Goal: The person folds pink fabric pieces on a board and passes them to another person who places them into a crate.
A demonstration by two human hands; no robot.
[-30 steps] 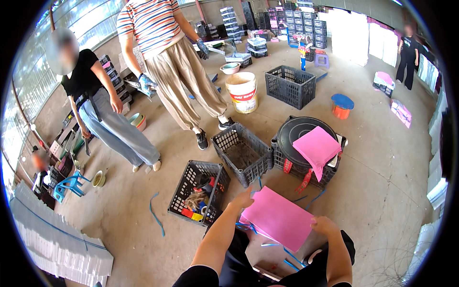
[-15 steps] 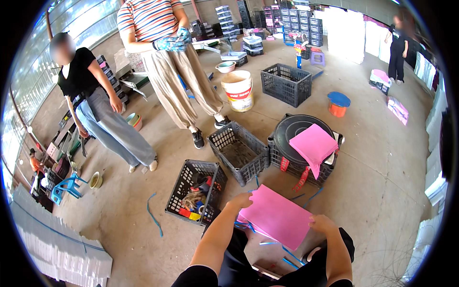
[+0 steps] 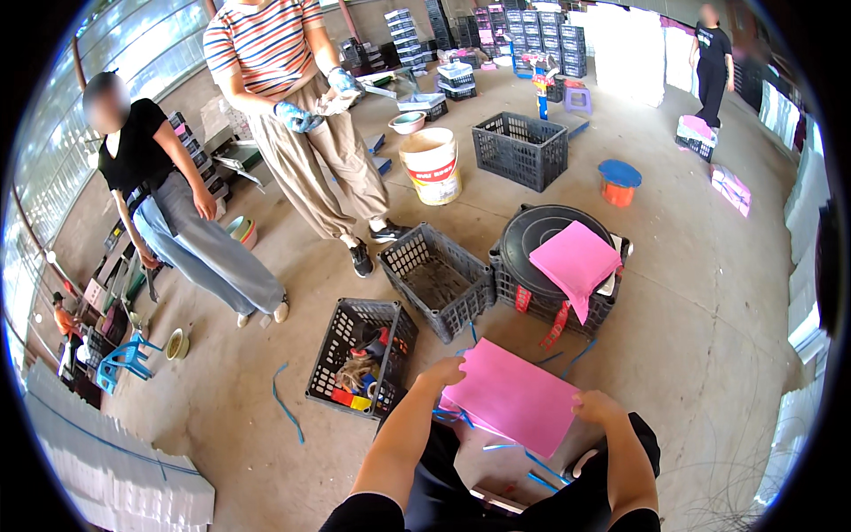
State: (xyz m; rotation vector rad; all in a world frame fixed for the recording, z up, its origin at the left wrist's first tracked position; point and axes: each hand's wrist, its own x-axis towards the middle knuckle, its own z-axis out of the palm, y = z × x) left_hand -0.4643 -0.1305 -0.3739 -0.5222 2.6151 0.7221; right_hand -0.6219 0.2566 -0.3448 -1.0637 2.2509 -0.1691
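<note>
Left hand (image 3: 446,372) on the near left edge of a pink sheet (image 3: 514,397), fingers curled shut on that edge. Right hand (image 3: 596,406) on the right corner of the same sheet, fingers closed on it too. Sheet held flat and a bit tilted, low in the middle of the view, just above the lap and the concrete floor (image 3: 709,293). Thin blue straps (image 3: 541,461) under the sheet, near the knees.

Just left of the left hand, a dark crate (image 3: 326,372) with bits of rope and small red, yellow and blue things inside. Beyond the sheet, a second crate (image 3: 403,262), mostly bare inside. Right beside that one, a third crate (image 3: 532,297) with a round black lid (image 3: 532,235) on top. On the lid, a folded pink cloth (image 3: 574,259), with a red strap (image 3: 557,324) hanging down the crate's front. Another loose blue strap (image 3: 285,412) on the floor to the left.

Farther back, a white bucket (image 3: 432,166), a grey crate (image 3: 517,151) and a small orange tub with a blue lid (image 3: 618,180).

Two people close by on the left: one in a striped shirt (image 3: 266,44) with blue gloves, holding something small; one in a black top (image 3: 137,151) and grey trousers. A third person in black (image 3: 711,53) far off at the back, near tall stacks of crates (image 3: 532,31). White stacks (image 3: 115,479) at the lower left.
</note>
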